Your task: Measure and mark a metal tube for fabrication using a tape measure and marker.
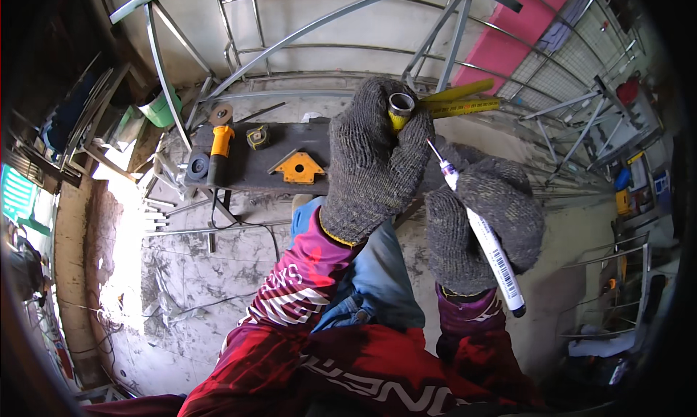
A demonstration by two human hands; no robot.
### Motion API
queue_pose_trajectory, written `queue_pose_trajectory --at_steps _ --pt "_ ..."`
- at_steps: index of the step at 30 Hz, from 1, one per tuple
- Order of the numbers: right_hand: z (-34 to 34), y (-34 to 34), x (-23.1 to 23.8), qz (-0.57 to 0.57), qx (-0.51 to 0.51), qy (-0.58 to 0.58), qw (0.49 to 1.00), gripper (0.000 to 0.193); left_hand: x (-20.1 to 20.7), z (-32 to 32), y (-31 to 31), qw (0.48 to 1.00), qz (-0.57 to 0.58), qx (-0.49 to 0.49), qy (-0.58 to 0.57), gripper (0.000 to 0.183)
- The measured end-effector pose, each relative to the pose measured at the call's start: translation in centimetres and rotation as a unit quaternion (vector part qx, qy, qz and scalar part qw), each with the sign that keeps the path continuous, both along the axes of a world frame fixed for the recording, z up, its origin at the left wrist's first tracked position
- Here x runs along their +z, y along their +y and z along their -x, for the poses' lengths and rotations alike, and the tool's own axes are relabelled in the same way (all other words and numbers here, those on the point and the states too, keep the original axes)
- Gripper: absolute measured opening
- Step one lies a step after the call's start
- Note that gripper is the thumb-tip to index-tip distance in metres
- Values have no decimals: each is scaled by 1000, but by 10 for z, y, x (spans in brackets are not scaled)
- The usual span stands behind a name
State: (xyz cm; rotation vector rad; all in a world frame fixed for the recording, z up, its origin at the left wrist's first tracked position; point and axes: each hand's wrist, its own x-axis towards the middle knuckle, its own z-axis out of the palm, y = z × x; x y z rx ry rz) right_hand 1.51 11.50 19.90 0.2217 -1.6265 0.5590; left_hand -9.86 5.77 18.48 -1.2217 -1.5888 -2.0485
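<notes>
Holding pipe (401, 103) and tape (468, 107) in left hand (377, 159), fingers closed; right hand (501, 206) grips marker (486, 243), uncapped tip just beside left fingers. Tape's out; marking seems undone, no mark visible from here.

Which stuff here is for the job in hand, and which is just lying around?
In use, judging by the hands:
- short metal tube and yellow measuring strip, left hand
- white marker, right hand

Lying on the dark bench, untouched:
- angle grinder
- tape measure
- orange angled block
- round disc
</notes>
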Motion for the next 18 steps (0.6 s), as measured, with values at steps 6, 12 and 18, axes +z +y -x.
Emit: queue_pose_trajectory --at_steps 6,12,18 --pt "-15 -6 11 -45 -27 -70 996 35 0 -13 6 998 -26 -30 -39 19" --pt "-15 -9 23 -11 55 -119 991 40 -5 -16 -2 1000 5 14 -24 19" --pt "-12 -1 9 -96 -16 -104 990 38 -3 -16 -1 1000 0 12 -19 25"
